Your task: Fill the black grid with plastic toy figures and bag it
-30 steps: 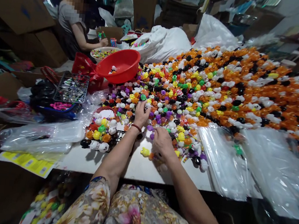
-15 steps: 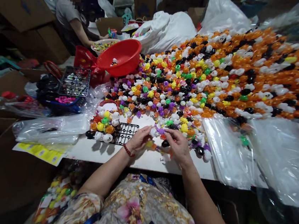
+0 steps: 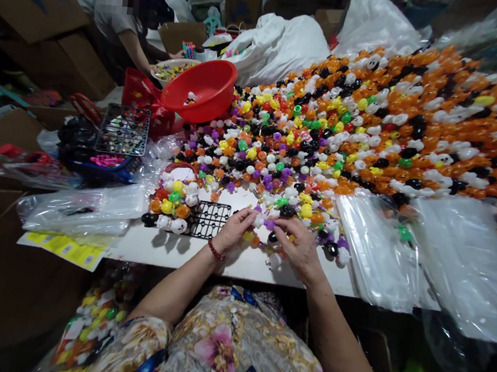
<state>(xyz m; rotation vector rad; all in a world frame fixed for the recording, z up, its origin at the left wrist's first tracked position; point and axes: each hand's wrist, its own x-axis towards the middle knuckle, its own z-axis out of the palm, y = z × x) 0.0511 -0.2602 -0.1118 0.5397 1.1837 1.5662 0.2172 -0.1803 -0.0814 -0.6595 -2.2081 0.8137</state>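
Observation:
My left hand (image 3: 236,227) is closed in a pinch at the table's front, wearing a dark red bead bracelet (image 3: 216,249). Between its fingertips and those of my right hand (image 3: 298,244) is a small white-and-purple plastic piece (image 3: 260,220). My right fingers are pinched at its purple end; the exact joint is too small to make out. A black grid rack (image 3: 212,220) lies left of my hands. Small coloured toy heads (image 3: 174,201) stand in rows on its left part. More loose pieces lie under and beside my fingers.
A large heap of coloured plastic pieces (image 3: 370,128) covers the table's back and right. Clear plastic bags (image 3: 374,252) lie on the right, more bags (image 3: 81,210) on the left. A red basin (image 3: 205,90) stands behind. Across the table, a person (image 3: 118,24) works by a bowl.
My fingertips have shifted slightly around the purple-and-white piece, which has turned a little between them. Both hands stay almost in the same place. The view has tilted slightly.

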